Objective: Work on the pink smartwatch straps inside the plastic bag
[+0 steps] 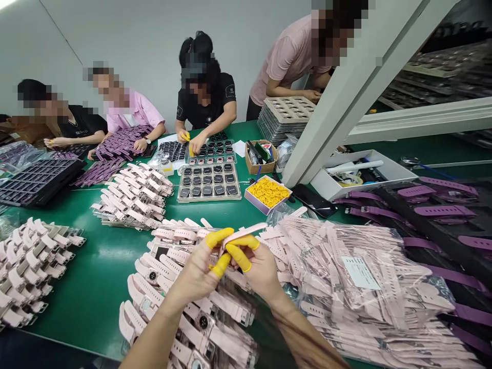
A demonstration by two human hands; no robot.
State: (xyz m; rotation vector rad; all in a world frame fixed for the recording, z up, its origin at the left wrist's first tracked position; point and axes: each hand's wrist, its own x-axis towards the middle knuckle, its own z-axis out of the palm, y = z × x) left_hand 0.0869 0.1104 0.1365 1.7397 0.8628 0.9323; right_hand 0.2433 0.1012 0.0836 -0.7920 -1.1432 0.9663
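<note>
My left hand [201, 267] and my right hand [262, 265] meet over the middle of the table, yellow finger cots on the fingertips. Between them they pinch a pale pink watch strap [248, 231], one end sticking out to the upper right. The part inside my fingers is hidden. Below my hands lie rows of watches with pink straps [151, 277], some with their round sensor backs showing. To the right of my right hand, loose pink straps spill beside a clear plastic bag of pink straps [392, 251] with a white label [360, 272].
More pink-strapped watches [132, 197] are stacked to the left. A tray of dark square watch bodies [208, 183], a box of yellow finger cots [268, 192] and a white box [363, 174] stand ahead. A slanted white post [357, 82] rises at right. Several co-workers sit or stand opposite.
</note>
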